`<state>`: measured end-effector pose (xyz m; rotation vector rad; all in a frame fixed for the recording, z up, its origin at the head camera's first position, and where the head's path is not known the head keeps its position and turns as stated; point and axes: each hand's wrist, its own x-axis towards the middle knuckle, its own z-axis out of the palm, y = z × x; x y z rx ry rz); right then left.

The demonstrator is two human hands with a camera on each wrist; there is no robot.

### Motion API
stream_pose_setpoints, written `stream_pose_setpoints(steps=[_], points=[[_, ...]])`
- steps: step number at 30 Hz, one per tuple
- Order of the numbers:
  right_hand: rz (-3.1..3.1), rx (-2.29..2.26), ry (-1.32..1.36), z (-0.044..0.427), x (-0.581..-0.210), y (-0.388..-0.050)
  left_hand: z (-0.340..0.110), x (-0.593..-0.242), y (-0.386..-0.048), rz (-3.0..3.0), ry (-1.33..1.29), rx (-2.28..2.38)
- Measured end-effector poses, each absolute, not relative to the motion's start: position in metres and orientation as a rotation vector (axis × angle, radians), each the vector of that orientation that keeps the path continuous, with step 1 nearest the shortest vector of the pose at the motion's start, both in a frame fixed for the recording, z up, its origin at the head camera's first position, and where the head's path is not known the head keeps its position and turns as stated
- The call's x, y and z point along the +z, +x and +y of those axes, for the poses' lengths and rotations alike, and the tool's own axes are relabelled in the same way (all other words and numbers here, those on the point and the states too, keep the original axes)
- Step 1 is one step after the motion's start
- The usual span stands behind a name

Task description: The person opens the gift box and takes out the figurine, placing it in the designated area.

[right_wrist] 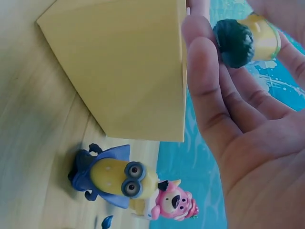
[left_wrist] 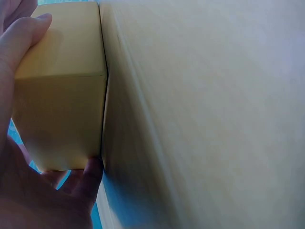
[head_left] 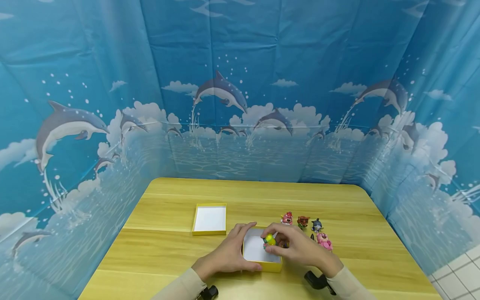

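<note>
An open yellow box (head_left: 271,267) with a white inside stands near the front of the table. My left hand (head_left: 233,251) grips its left side, with the thumb along the front wall and the fingers at the far side, as the left wrist view also shows. Over the box's right part, my right hand (head_left: 298,246) pinches a small yellow-and-green toy figurine (head_left: 269,239). Seen from the right wrist, this figurine (right_wrist: 236,43) has a dark green, rough-textured end and a yellow body. A Minion figurine (right_wrist: 121,177) in blue stands beside the box, mostly hidden by my right hand in the head view.
A shallow yellow tray or lid (head_left: 209,219), white inside, lies left of the box. Right of the box stand a pink bear figurine in a red hat (head_left: 287,218), a brown figurine (head_left: 303,221), a grey-blue one (head_left: 316,225) and another pink bear (head_left: 324,241).
</note>
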<state>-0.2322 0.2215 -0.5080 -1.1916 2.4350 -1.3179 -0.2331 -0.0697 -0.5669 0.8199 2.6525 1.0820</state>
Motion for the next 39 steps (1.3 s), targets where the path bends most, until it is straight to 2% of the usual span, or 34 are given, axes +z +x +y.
stream_pose_setpoints(steps=[26,39], points=[[2.754,-1.251,-1.192,0.248,-0.521,-0.22,-0.069,-0.569,-0.235,2.636,0.786,1.102],[2.658,-1.369,-1.23,0.263,-0.526,-0.213,-0.069,-0.569,-0.235,2.623,0.783,1.138]])
